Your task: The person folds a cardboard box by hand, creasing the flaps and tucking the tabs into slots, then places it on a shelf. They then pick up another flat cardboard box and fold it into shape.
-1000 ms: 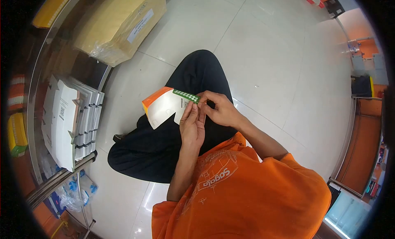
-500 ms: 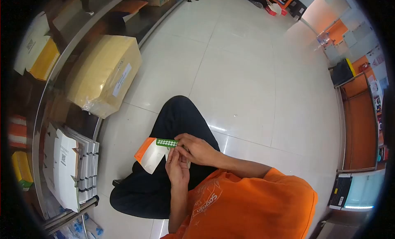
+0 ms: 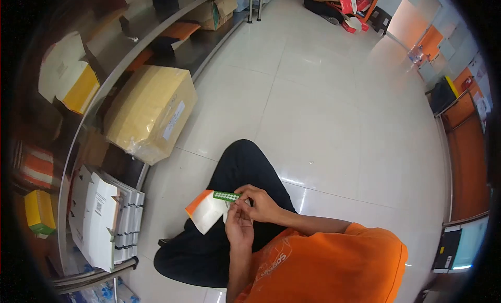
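Note:
In the head view a small open cardboard carton (image 3: 207, 215) is held above my crossed legs in black trousers (image 3: 195, 253). It has a plain white inner face, an orange side and a green patterned strip (image 3: 226, 196). My left hand (image 3: 240, 227) grips the carton's near edge from below, its fingers pressed together. From the right, my right hand (image 3: 260, 204) pinches the end of the green strip, fingers bent round it. The fingertips of both hands meet there and hide part of the carton.
Left, a metal shelf holds a big taped cardboard box (image 3: 151, 112), a stack of white flattened cartons (image 3: 107, 219) and yellow boxes (image 3: 39, 213). Tiled floor (image 3: 323, 110) stretches ahead. Another person (image 3: 323, 4) sits far off beside red cartons (image 3: 350, 22). A glass-fronted cabinet (image 3: 467, 167) stands right.
The whole view has shifted, so things appear lower and further right, and the far person shows more. My hands keep the same hold on the carton.

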`<state>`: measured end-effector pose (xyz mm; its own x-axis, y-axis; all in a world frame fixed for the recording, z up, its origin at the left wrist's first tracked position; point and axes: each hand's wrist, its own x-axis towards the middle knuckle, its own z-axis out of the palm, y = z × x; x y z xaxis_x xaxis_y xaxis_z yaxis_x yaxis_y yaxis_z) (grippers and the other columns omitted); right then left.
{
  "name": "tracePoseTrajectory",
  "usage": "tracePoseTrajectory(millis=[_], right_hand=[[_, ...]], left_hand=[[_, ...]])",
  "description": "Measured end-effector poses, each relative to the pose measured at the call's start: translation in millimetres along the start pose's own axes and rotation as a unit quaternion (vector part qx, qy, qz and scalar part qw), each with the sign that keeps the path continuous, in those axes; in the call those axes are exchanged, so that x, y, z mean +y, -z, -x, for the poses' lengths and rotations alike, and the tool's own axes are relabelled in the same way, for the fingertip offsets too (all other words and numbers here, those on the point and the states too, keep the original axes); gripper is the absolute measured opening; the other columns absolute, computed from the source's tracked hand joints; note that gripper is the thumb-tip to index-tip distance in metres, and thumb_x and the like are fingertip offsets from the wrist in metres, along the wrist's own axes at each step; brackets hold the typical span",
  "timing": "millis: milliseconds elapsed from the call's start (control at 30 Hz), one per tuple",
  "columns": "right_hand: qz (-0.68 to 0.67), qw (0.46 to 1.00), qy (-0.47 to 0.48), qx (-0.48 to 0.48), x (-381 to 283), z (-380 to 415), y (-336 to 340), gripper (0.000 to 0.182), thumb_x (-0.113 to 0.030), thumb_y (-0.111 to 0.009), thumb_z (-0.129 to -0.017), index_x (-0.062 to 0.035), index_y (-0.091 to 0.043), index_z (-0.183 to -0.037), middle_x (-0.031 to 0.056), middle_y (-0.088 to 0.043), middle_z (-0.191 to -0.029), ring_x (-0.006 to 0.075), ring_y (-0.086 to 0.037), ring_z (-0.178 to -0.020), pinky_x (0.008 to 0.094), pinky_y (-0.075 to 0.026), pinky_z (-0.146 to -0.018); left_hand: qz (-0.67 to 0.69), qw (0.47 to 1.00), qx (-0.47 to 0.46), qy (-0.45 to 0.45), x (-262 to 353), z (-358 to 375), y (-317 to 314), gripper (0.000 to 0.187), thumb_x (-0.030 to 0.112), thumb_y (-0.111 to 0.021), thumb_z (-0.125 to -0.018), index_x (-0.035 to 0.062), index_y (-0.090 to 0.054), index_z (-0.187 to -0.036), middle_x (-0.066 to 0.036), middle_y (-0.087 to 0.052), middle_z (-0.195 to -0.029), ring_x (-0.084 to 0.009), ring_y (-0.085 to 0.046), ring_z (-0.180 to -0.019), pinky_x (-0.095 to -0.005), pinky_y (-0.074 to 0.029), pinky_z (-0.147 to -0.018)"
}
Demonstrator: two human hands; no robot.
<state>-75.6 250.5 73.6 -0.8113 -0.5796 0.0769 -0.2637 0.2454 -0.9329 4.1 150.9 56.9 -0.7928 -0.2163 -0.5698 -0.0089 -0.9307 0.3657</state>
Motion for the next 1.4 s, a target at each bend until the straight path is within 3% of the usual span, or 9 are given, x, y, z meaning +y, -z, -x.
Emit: tracePoseTrajectory(millis=[133,200,300,367,433,533,700,933,1400], right_hand=[[-0.065,0.996,0.047,-0.05,9.3,-7.6,-9.3,0.017,-0.012,-0.064,-0.09,0.0016,-0.067,-0.1,0.0224,-0.058,-0.124,0.0311,-0.066,-0.097,0.0368,-0.053,-0.083],[-0.061,0.986,0.131,-0.083,18.6,-7.7,-13.6,0.04,-0.014,-0.065,-0.09,-0.0036,-0.058,-0.128,0.0216,-0.054,-0.131,0.0284,-0.065,-0.098,0.0367,-0.053,-0.085],[-0.13,0.969,0.091,-0.191,8.3,-0.8,-19.2,0.095,-0.012,-0.069,-0.089,-0.0099,-0.001,-0.155,0.0187,-0.042,-0.143,0.0234,-0.056,-0.119,0.0376,-0.048,-0.097],[-0.305,0.931,-0.031,-0.2,1.0,0.3,-23.2,0.092,-0.014,-0.074,-0.085,-0.0006,-0.013,-0.153,0.019,-0.038,-0.148,0.025,-0.038,-0.137,0.0372,-0.037,-0.109],[-0.063,0.977,0.083,-0.185,-3.1,-6.0,-24.0,0.085,-0.01,-0.074,-0.081,0.0037,-0.024,-0.149,0.0212,-0.037,-0.148,0.0278,-0.038,-0.138,0.0361,-0.036,-0.111],[-0.053,0.987,0.064,-0.137,-12.3,-17.0,-41.2,0.07,-0.001,-0.064,-0.08,0.0021,-0.035,-0.144,0.0242,-0.046,-0.141,0.0369,-0.048,-0.13,0.0371,-0.04,-0.107],[0.077,0.974,0.187,-0.104,-31.0,-33.4,-45.3,0.063,0.003,-0.062,-0.084,-0.0006,-0.04,-0.142,0.021,-0.051,-0.135,0.0366,-0.053,-0.122,0.0389,-0.047,-0.099],[0.014,0.977,0.204,-0.053,-45.8,-41.5,-46.0,0.054,0.001,-0.07,-0.08,-0.0007,-0.053,-0.13,0.0176,-0.058,-0.127,0.0345,-0.059,-0.112,0.0392,-0.05,-0.093],[-0.053,0.943,0.323,0.055,-46.6,-53.0,-47.6,0.022,0.008,-0.065,-0.082,0.0027,-0.061,-0.103,0.0199,-0.064,-0.117,0.0355,-0.062,-0.109,0.0407,-0.05,-0.093]], left_hand=[[0.027,0.999,0.025,-0.013,7.9,-6.5,13.4,0.021,0.018,-0.055,-0.098,0.0027,-0.057,-0.112,-0.005,-0.06,-0.105,-0.0131,-0.06,-0.097,-0.0277,-0.051,-0.086],[-0.008,0.996,-0.015,-0.09,22.1,-5.0,12.1,0.021,0.019,-0.057,-0.097,0.0029,-0.056,-0.112,-0.006,-0.06,-0.105,-0.0137,-0.061,-0.094,-0.0282,-0.052,-0.085],[0.081,0.995,-0.055,-0.036,58.4,11.0,-13.6,0.027,0.018,-0.057,-0.097,0.0008,-0.054,-0.118,-0.009,-0.059,-0.116,-0.0201,-0.06,-0.107,-0.035,-0.051,-0.095],[0.091,0.989,-0.023,-0.115,69.3,1.3,-10.7,0.027,0.017,-0.057,-0.096,0.0018,-0.055,-0.119,-0.009,-0.059,-0.116,-0.0198,-0.057,-0.111,-0.0322,-0.049,-0.097],[0.15,0.981,-0.027,-0.123,81.2,-9.1,4.8,0.024,0.017,-0.056,-0.097,0.0009,-0.056,-0.116,-0.01,-0.062,-0.113,-0.0187,-0.059,-0.108,-0.0321,-0.047,-0.097],[0.22,0.96,-0.039,-0.167,90.7,-8.0,-2.4,0.025,0.019,-0.059,-0.097,0.0037,-0.053,-0.116,-0.009,-0.059,-0.113,-0.0185,-0.058,-0.103,-0.0298,-0.048,-0.095],[-0.177,0.908,0.0,-0.38,67.5,9.5,-19.2,0.042,0.008,-0.065,-0.093,-0.003,-0.047,-0.13,-0.008,-0.058,-0.116,-0.0139,-0.056,-0.107,-0.0297,-0.046,-0.095],[-0.083,0.942,0.004,-0.324,92.3,21.2,-18.9,0.031,0.006,-0.059,-0.097,-0.0041,-0.053,-0.126,-0.009,-0.065,-0.109,-0.0124,-0.063,-0.095,-0.025,-0.052,-0.084],[-0.298,0.859,0.01,-0.416,93.8,26.8,-19.4,0.047,-0.007,-0.063,-0.09,-0.0081,-0.048,-0.134,-0.015,-0.068,-0.11,-0.0166,-0.066,-0.1,-0.0284,-0.053,-0.088]])
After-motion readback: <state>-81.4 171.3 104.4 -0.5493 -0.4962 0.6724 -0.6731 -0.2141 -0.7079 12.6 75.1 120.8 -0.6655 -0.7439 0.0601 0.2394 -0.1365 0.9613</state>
